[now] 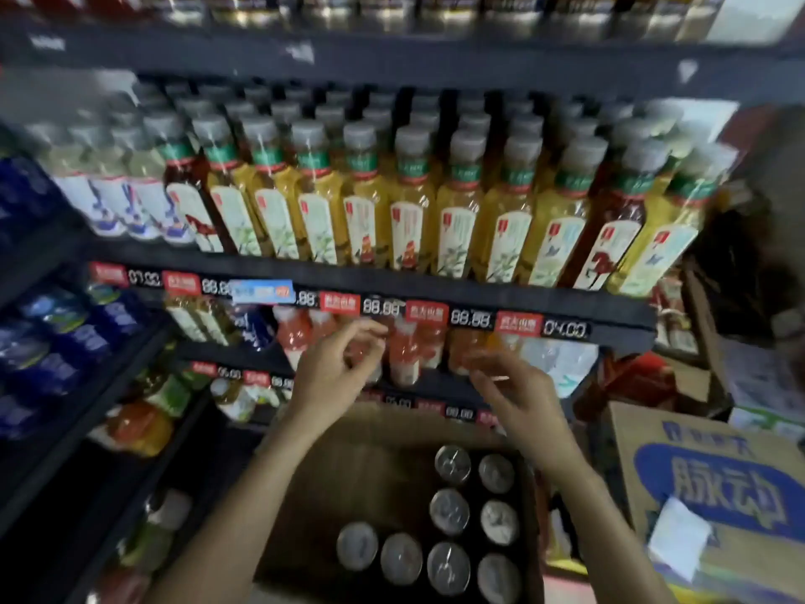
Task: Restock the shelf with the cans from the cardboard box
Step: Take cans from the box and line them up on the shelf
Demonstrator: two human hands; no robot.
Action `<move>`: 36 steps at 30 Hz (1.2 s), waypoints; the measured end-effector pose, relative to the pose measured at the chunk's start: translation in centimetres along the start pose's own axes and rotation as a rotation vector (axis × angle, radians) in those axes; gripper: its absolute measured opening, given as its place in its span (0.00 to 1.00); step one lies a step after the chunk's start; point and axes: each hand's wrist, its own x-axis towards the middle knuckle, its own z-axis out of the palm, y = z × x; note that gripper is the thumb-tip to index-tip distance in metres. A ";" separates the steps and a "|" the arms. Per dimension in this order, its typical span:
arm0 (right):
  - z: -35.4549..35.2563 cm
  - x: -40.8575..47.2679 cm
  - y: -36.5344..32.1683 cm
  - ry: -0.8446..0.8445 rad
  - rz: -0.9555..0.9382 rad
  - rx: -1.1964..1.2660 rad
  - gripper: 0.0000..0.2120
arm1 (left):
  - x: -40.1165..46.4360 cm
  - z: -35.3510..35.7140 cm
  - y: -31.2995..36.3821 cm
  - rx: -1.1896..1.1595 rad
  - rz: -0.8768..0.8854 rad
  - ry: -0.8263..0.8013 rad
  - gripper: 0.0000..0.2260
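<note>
Left hand (335, 368) blurred, right hand (518, 394) blurred, empty

Your cardboard box (305, 481) sits below you, before the shelf (435, 294); cans (448, 507) stand in its right half. Bottles (409, 202) line the shelf above. Another carton (679, 468) lies right.

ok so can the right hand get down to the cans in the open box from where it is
Probably yes. The right hand is empty and hovers above the cardboard box, whose top is open; nothing covers the cans.
</note>
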 end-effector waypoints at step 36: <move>10.9 -7.1 2.1 0.018 0.676 0.499 0.32 | -8.6 -2.8 -10.8 -0.566 -0.680 -0.294 0.37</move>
